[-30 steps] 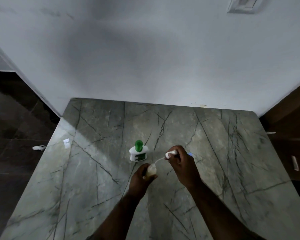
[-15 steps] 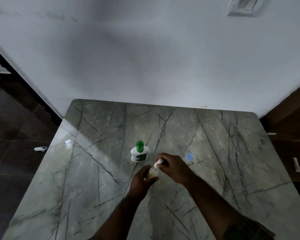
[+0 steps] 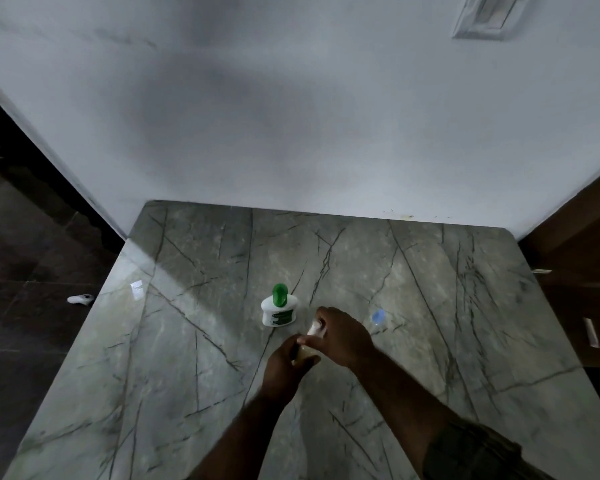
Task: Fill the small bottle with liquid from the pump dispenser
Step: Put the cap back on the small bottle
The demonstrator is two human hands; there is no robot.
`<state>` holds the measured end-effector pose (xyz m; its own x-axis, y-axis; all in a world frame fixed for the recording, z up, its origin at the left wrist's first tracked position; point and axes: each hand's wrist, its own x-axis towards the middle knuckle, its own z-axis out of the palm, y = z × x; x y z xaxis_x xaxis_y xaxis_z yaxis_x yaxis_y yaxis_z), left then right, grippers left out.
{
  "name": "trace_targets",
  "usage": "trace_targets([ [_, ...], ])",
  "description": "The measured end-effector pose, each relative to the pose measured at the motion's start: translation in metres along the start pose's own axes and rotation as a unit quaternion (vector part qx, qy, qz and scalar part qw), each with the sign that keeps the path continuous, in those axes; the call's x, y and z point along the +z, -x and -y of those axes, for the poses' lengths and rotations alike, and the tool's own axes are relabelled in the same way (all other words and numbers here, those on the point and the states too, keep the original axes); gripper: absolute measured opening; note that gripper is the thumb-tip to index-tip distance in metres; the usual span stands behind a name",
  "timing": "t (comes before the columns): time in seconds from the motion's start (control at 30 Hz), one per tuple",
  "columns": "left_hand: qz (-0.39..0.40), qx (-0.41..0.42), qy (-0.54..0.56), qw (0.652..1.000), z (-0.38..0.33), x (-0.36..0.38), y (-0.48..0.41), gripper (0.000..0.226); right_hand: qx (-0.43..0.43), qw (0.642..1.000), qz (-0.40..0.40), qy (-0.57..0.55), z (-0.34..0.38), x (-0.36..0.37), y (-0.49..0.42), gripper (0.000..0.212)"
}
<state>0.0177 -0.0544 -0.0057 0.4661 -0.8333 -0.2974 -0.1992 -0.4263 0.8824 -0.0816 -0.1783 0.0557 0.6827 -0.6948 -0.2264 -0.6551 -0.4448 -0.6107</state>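
Observation:
My left hand [image 3: 286, 368] grips a small clear bottle [image 3: 304, 355] with yellowish liquid in it, held just above the marble table [image 3: 174, 358]. My right hand [image 3: 345, 336] pinches a small white cap [image 3: 315, 329] directly over the bottle's mouth; my fingers hide the joint between them. The pump dispenser [image 3: 279, 309], a squat white bottle with a green pump head, stands upright on the table just behind and left of my hands, touched by neither.
A small blue cap [image 3: 378, 317] lies on the table right of my right hand. A white wall backs the table. Dark wooden furniture [image 3: 575, 271] stands at the right, dark floor with a small white object [image 3: 80, 298] at the left.
My right hand has brought the white cap with its thin tube down and left onto the small bottle; the tube no longer shows. The blue cap is now uncovered.

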Motion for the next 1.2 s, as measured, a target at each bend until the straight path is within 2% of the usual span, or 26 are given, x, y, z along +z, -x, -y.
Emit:
trace_targets([
  [0.07,0.003,0.014,0.001,1.0,-0.003,-0.001,0.0,0.032,-0.014,0.992,0.063,-0.11,0.001,0.004,0.002,0.056],
  [0.13,-0.001,0.016,0.005,1.0,-0.005,-0.003,-0.004,0.033,-0.057,0.982,0.097,-0.149,0.002,0.003,0.005,0.054],
  [0.2,-0.009,0.011,0.012,1.0,-0.006,-0.004,-0.007,0.037,-0.087,0.987,0.057,-0.123,0.0,0.002,0.005,0.043],
  [0.3,-0.005,0.001,0.006,1.0,-0.009,-0.007,-0.009,0.037,-0.068,0.995,-0.022,-0.066,-0.002,0.003,0.004,0.032],
  [0.37,0.002,0.007,0.002,1.0,-0.011,-0.007,-0.008,0.034,-0.02,0.998,-0.063,-0.012,-0.001,0.006,0.004,0.043],
  [0.4,0.002,0.011,0.005,1.0,-0.013,-0.007,-0.007,0.031,0.001,0.998,-0.065,-0.019,-0.001,0.008,0.004,0.052],
  [0.5,-0.004,0.018,0.019,1.0,-0.014,-0.004,-0.008,0.029,-0.001,0.983,0.001,-0.182,0.0,0.017,0.008,0.077],
  [0.57,-0.007,0.018,0.014,1.0,-0.017,-0.005,-0.008,0.032,-0.024,0.97,0.016,-0.24,-0.003,0.021,0.009,0.072],
  [0.67,-0.003,0.027,0.014,1.0,-0.017,-0.004,-0.012,0.035,0.016,0.969,-0.071,-0.237,-0.007,0.02,0.009,0.056],
  [0.73,0.001,0.027,0.014,1.0,-0.021,-0.003,-0.01,0.033,0.039,0.969,-0.119,-0.212,-0.006,0.019,0.008,0.059],
  [0.83,-0.007,0.02,0.023,1.0,-0.023,-0.003,-0.008,0.029,0.027,0.969,-0.07,-0.233,-0.001,0.019,0.008,0.067],
  [0.9,-0.002,0.026,0.017,1.0,-0.025,-0.003,-0.009,0.031,0.008,0.963,-0.029,-0.267,-0.001,0.019,0.009,0.057],
  [1.0,0.0,0.029,0.014,0.999,-0.025,-0.003,-0.01,0.035,0.027,0.957,-0.073,-0.281,-0.001,0.02,0.01,0.04],
  [1.1,-0.007,0.027,-0.003,1.0,-0.027,0.0,-0.007,0.036,0.076,0.957,-0.147,-0.238,0.001,0.024,0.008,0.043],
  [1.2,-0.013,0.027,0.008,1.0,-0.023,0.001,-0.009,0.033,0.069,0.955,-0.11,-0.265,0.003,0.03,0.007,0.048],
])
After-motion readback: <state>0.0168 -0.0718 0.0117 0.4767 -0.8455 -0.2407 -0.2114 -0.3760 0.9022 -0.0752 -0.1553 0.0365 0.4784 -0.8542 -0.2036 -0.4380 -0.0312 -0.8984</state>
